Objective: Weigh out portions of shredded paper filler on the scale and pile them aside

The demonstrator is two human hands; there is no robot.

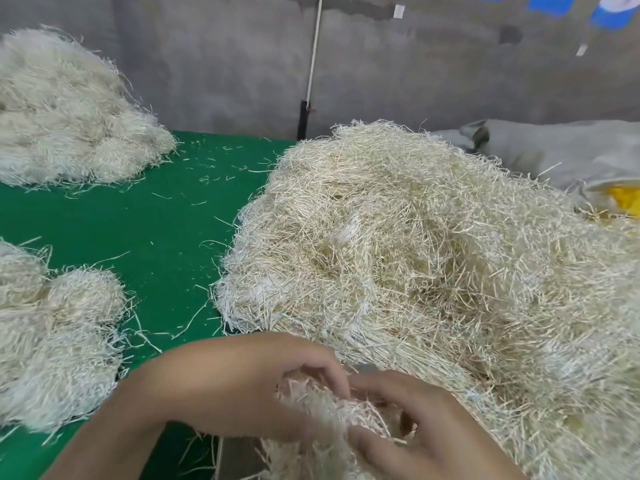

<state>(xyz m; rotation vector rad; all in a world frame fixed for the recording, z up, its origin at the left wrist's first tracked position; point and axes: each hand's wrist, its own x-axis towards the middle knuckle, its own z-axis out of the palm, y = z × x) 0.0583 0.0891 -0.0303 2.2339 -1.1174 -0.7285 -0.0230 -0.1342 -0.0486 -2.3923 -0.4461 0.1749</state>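
Hands: we see two, close together at the bottom edge, fingertips nearly meeting over one clump.
Left hand: it comes in from the lower left with its fingers curled down into the top of the clump, gripping it.
Right hand: its fingers and thumb are bent round the clump's right side, pinching strands.
Clump: one pale tuft of shredded paper held between both hands, just at the near foot of the heap. We cannot tell whether it is free of the heap.
Heap: one large loose mound of filler that fills the right half of the table.
Far pile: one mound at the table's back left, well apart from the heap.
Near pile: one lumpy mass at the front left, made of several rounded lumps that we cannot count surely.
Table: one green top, showing bare between the three masses.
Strands: many loose single shreds scattered across the green.
Sack: one grey sack behind the heap on the right.
Yellow stuff: one patch showing at the sack's mouth.
Cord: one white line running down the grey wall.
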